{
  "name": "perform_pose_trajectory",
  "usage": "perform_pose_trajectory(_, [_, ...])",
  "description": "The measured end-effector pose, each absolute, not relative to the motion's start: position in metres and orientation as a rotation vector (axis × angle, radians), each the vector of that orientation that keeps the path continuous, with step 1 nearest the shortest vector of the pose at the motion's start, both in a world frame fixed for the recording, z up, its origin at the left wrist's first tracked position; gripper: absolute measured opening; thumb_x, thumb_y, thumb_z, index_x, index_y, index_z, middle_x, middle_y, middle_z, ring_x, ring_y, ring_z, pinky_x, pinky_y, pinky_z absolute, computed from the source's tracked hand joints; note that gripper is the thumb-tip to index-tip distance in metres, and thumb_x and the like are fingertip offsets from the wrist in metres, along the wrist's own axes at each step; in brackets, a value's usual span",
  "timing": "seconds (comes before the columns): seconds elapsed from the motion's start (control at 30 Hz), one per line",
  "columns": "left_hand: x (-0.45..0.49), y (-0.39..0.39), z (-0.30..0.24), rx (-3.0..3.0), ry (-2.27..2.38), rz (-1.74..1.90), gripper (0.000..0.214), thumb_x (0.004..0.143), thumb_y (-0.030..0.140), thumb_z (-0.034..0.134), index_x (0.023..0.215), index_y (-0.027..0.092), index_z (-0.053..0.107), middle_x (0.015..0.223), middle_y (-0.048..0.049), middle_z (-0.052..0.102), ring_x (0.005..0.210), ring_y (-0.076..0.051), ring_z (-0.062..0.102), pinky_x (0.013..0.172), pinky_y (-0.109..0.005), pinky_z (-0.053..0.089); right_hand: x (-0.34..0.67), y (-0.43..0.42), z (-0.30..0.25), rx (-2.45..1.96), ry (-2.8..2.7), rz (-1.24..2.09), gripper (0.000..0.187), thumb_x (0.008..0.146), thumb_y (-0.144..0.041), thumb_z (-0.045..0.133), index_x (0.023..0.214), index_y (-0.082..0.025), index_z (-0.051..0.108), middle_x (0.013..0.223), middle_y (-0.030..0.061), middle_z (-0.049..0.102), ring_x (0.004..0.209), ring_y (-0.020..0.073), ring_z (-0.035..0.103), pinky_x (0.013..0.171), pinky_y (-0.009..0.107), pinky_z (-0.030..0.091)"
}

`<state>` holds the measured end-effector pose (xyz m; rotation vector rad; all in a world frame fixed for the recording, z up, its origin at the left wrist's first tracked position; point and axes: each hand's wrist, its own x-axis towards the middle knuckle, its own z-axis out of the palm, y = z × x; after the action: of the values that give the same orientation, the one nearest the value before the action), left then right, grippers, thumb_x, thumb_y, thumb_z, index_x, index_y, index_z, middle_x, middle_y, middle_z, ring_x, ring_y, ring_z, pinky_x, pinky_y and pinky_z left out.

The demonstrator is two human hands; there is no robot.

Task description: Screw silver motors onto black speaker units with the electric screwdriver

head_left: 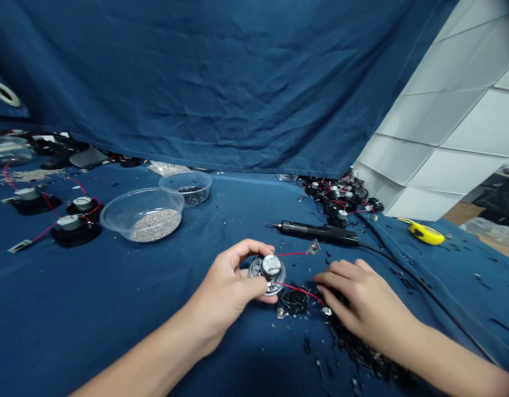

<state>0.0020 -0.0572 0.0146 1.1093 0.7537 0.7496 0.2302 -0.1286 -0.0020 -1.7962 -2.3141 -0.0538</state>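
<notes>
My left hand (233, 281) is closed around a small round grey housing with a pale cylindrical motor (271, 266) standing on it, thumb on the near rim. Two red wires run from it to the right. One ends in a small metal tab (314, 247); the other wire (304, 290) leads to a small white-silver piece (326, 311) beside my right hand. My right hand (357, 295) is palm down over the cloth, thumb and index tips close together near that wire; what they pinch, if anything, is too small to make out. Small black strips (294, 301) lie between the hands.
A black electric screwdriver (320, 232) with its cable lies beyond my hands. Clear bowls hold silvery bits (155, 225) and dark bits (192, 196). Several wired motor units (76, 229) stand left, more are heaped (337, 196) at back right. A yellow tool (427, 234) lies right.
</notes>
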Motion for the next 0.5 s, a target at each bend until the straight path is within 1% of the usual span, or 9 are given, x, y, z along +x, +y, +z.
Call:
perform_pose_trajectory(0.13, [-0.004,-0.045,0.013,1.107,0.757,0.736,0.033,0.066,0.004,0.055,0.096,0.019,0.057,0.109,-0.0033,0.053,0.084,-0.017,0.055,0.072,-0.038,0.058,0.237,-0.119,0.001,-1.752,-2.413,0.069,0.023,0.087,-0.015,0.047,0.099,-0.025,0.065,0.088,0.0022,0.063,0.08,0.0179,0.056,0.075,0.035,0.034])
perform_pose_trajectory(0.23, [-0.006,-0.04,0.013,1.045,0.751,0.725,0.034,0.066,0.002,0.053,0.097,0.018,0.055,0.109,-0.0049,0.054,0.087,-0.019,0.056,0.071,-0.04,0.058,0.238,-0.117,0.002,-1.741,-2.453,0.15,0.02,0.087,-0.017,0.048,0.093,-0.025,0.066,0.087,0.0021,0.063,0.081,0.0177,0.057,0.077,0.035,0.033])
perform_pose_trajectory(0.33, [-0.006,-0.039,0.013,1.021,0.747,0.716,0.034,0.066,0.001,0.054,0.096,0.017,0.054,0.112,-0.0063,0.053,0.091,-0.021,0.056,0.072,-0.041,0.058,0.233,-0.117,-0.001,-1.804,-2.429,0.134,0.019,0.085,-0.018,0.049,0.089,-0.023,0.067,0.082,0.0022,0.063,0.078,0.0179,0.055,0.075,0.034,0.031])
perform_pose_trajectory(0.5, [-0.006,-0.04,0.012,1.023,0.732,0.691,0.035,0.066,0.002,0.054,0.096,0.018,0.055,0.11,-0.0051,0.052,0.087,-0.019,0.055,0.072,-0.041,0.058,0.222,-0.115,-0.004,-1.861,-2.388,0.051,0.016,0.08,-0.016,0.051,0.077,-0.02,0.066,0.076,0.0017,0.061,0.072,0.0174,0.052,0.07,0.033,0.028])
